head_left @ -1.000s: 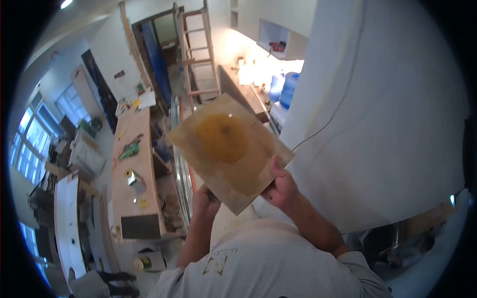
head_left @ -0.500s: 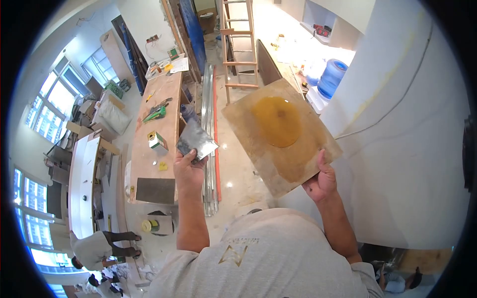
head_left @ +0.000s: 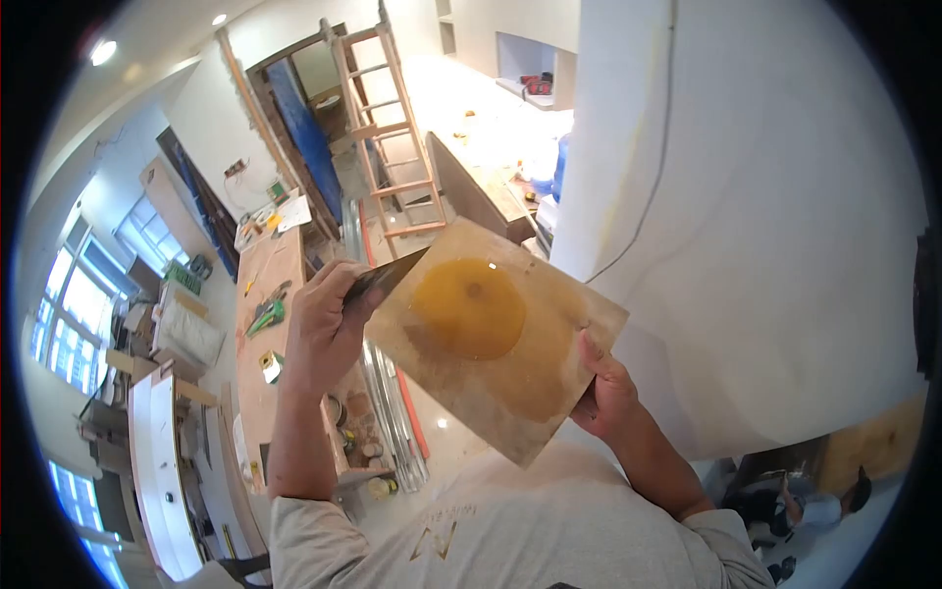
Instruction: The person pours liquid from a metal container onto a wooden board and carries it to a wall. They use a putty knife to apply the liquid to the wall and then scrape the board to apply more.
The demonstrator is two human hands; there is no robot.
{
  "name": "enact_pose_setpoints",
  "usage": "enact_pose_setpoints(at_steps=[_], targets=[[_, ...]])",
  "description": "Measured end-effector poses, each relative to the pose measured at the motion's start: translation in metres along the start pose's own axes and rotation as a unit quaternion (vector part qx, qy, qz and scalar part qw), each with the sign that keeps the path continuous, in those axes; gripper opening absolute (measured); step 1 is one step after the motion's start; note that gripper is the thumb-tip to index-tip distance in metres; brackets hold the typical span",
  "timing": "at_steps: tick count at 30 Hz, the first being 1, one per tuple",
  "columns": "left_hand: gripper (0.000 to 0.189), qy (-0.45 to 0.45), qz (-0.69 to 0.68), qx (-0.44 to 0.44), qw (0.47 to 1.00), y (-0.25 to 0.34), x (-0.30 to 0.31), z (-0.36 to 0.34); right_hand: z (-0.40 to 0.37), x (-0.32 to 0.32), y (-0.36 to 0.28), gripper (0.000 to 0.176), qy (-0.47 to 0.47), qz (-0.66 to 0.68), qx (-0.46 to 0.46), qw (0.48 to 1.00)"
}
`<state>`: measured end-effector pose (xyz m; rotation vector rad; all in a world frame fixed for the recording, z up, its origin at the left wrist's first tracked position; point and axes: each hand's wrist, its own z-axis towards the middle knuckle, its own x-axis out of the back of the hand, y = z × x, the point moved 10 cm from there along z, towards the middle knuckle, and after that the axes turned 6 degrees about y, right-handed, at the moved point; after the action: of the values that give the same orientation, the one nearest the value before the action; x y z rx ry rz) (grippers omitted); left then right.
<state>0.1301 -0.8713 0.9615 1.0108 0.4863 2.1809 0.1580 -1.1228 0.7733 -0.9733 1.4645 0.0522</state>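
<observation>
My right hand (head_left: 606, 385) grips the lower right edge of a square tan board (head_left: 515, 383), thumb on top and fingers underneath. On the board's upper face spreads a round, glossy puddle of amber glue-like liquid (head_left: 481, 319), with a darker damp patch below it. My left hand (head_left: 329, 314) is closed around a thin flat metal scraper blade (head_left: 385, 280), now seen nearly edge-on. The blade's far end lies right at the board's upper left edge, close to the puddle.
A long wooden workbench (head_left: 257, 358) at the left carries a green tool (head_left: 265, 316) and a small box (head_left: 272, 367). Metal strips (head_left: 388, 417) lie on the floor beside it. A wooden ladder (head_left: 383, 128) stands ahead; a curved white wall (head_left: 746, 245) rises at the right. Another person (head_left: 819, 508) is behind at lower right.
My left hand has raised and turned the scraper blade, bringing it to the board's edge. The board has shifted left, and the camera view has swung right.
</observation>
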Motion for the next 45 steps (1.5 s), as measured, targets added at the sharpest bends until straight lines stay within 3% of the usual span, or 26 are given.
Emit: enact_pose_setpoints(at_steps=[3, 5, 7, 10, 14, 17, 23, 24, 32, 35, 36, 37, 39, 40, 43, 45], targets=[[0.013, -0.035, 0.026, -0.084, 0.995, 0.023, -0.009, 0.030, -0.023, -0.006, -0.013, 0.062, 0.006, -0.013, 0.006, 1.000], [0.016, -0.052, -0.067, -0.068, 0.994, 0.021, -0.007, 0.041, -0.043, -0.012, -0.019, 0.062, 0.017, -0.026, 0.015, 0.999], [0.018, -0.043, -0.049, -0.157, 0.985, 0.062, 0.004, 0.051, -0.063, -0.024, -0.025, 0.061, 0.027, -0.045, 0.031, 0.998], [0.018, -0.059, -0.099, -0.147, 0.982, 0.093, 0.018, 0.063, -0.091, -0.041, -0.033, 0.060, 0.018, 0.000, 0.039, 0.999], [0.015, -0.023, -0.095, -0.284, 0.954, 0.156, 0.056, 0.074, -0.137, -0.079, -0.058, 0.057, -0.003, -0.048, 0.088, 0.995], [0.016, 0.012, -0.090, -0.362, 0.928, 0.197, 0.075, 0.074, -0.166, -0.103, -0.070, 0.056, 0.039, -0.056, 0.139, 0.988], [0.021, -0.066, -0.070, -0.519, 0.850, 0.269, 0.047, 0.065, -0.221, -0.078, -0.077, 0.054, 0.141, -0.137, 0.184, 0.963], [0.027, -0.108, -0.079, -0.484, 0.865, 0.269, 0.041, 0.071, -0.227, -0.078, -0.079, 0.055, 0.155, -0.136, 0.209, 0.956], [0.014, 0.044, -0.114, -0.526, 0.842, 0.315, 0.054, 0.106, -0.273, -0.117, -0.118, 0.053, 0.189, -0.101, 0.399, 0.891], [0.015, 0.029, -0.152, -0.528, 0.835, 0.332, 0.055, 0.118, -0.291, -0.134, -0.134, 0.052, 0.151, -0.082, 0.442, 0.880], [0.013, 0.046, -0.145, -0.521, 0.840, 0.337, 0.056, 0.118, -0.293, -0.140, -0.136, 0.053, 0.179, -0.057, 0.451, 0.873], [0.012, 0.016, -0.156, -0.500, 0.852, 0.337, 0.051, 0.121, -0.295, -0.139, -0.135, 0.053, 0.208, -0.030, 0.456, 0.865], [0.011, -0.051, -0.174, -0.447, 0.876, 0.331, 0.035, 0.126, -0.291, -0.129, -0.135, 0.053, 0.147, -0.062, 0.427, 0.890], [0.011, -0.122, -0.260, -0.389, 0.875, 0.322, 0.019, 0.134, -0.287, -0.125, -0.132, 0.053, 0.115, -0.074, 0.410, 0.902], [0.013, -0.257, -0.211, -0.298, 0.895, 0.298, -0.030, 0.131, -0.282, -0.106, -0.126, 0.053, 0.224, -0.033, 0.429, 0.874], [0.012, -0.232, -0.120, -0.260, 0.930, 0.281, -0.039, 0.128, -0.275, -0.092, -0.119, 0.053, 0.210, -0.043, 0.396, 0.893]])
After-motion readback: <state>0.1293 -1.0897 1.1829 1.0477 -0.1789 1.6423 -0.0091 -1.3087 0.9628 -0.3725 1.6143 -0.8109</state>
